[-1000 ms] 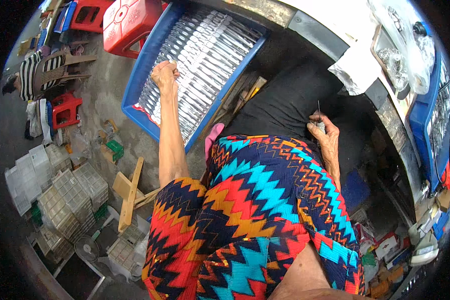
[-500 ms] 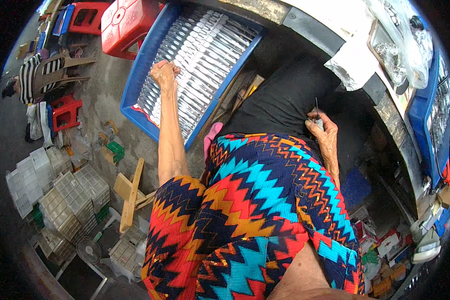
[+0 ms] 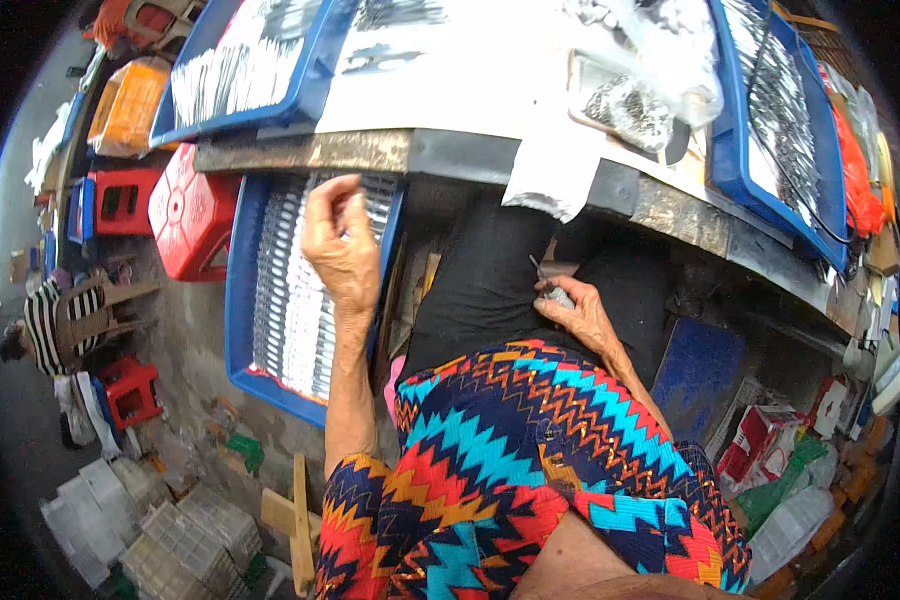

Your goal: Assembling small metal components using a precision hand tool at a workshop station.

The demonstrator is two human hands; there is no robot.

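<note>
My left hand (image 3: 342, 245) is raised over a blue tray (image 3: 300, 402) at the left, its fingers loosely curled and apart, with nothing visible in them. Rows of slim silvery metal pieces (image 3: 295, 300), cutlery-like in shape, fill that tray beside the bench. Over my lap, my right hand (image 3: 582, 315) is closed around a small grey-white bottle-like object (image 3: 558, 294). A thin needle-like tip sticks up from it. The fingers cover most of its body. White paper (image 3: 555, 170) hangs over the bench edge just beyond this hand.
The bench (image 3: 450, 158) curves across ahead of me, carrying a blue tray (image 3: 310, 95) of metal pieces at left and another blue tray (image 3: 735, 170) at right. Clear plastic bags (image 3: 690, 60) lie between. A red stool (image 3: 185, 215) and stacked plastic baskets (image 3: 180, 540) stand left.
My left hand has lifted from the metal pieces and its fingers have loosened. The view has swung toward the bench, showing more of its top. My right hand still holds the small object.
</note>
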